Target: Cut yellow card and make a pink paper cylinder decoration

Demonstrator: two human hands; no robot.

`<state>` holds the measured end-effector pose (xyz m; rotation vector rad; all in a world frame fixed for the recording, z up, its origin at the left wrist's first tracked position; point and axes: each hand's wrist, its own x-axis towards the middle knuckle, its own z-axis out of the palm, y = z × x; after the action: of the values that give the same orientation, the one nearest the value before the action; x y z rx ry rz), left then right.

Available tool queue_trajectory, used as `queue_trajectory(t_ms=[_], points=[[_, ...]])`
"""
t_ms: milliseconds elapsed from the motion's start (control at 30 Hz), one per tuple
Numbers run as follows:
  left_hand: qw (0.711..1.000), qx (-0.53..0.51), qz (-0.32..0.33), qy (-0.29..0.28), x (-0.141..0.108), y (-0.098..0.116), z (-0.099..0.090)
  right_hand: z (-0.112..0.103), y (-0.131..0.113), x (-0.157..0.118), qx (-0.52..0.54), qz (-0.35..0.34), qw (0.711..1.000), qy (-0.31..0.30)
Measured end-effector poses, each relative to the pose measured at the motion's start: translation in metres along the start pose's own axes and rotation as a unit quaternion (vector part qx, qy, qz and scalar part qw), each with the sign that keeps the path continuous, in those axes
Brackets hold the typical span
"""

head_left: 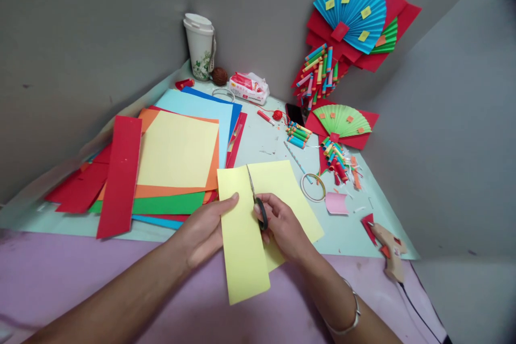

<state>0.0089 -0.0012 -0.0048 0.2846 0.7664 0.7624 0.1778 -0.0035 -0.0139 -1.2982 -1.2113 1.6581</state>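
A sheet of yellow paper (pixel 278 177) is held over the front of the table, cut most of the way up from its near edge. My left hand (pixel 207 226) grips the left strip of it, thumb on top and the fingers hidden beneath. In my right hand (pixel 280 226) is a pair of scissors (pixel 261 212) with black handles. Their blades point away from me and lie on the cut line close to the sheet's far edge. The wider right part of the sheet slants off under my right hand.
Stacked coloured paper (pixel 177 150) lies left, with a red strip (pixel 121 177) across it. On the right are a tape roll (pixel 313 188), pink paper (pixel 337 203) and a glue gun (pixel 390 244) with its cord. A lidded cup (pixel 200 45) stands at the back; paper fan decorations (pixel 355 11) hang on the wall.
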Motion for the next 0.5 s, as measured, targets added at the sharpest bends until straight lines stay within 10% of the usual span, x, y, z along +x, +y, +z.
queue_trajectory(t_ms=[500], points=[[1.000,-0.024,-0.008,-0.016,0.0028,0.0024,-0.0014,-0.0071,-0.0055,0.0080,0.019,-0.009,1.000,-0.004]])
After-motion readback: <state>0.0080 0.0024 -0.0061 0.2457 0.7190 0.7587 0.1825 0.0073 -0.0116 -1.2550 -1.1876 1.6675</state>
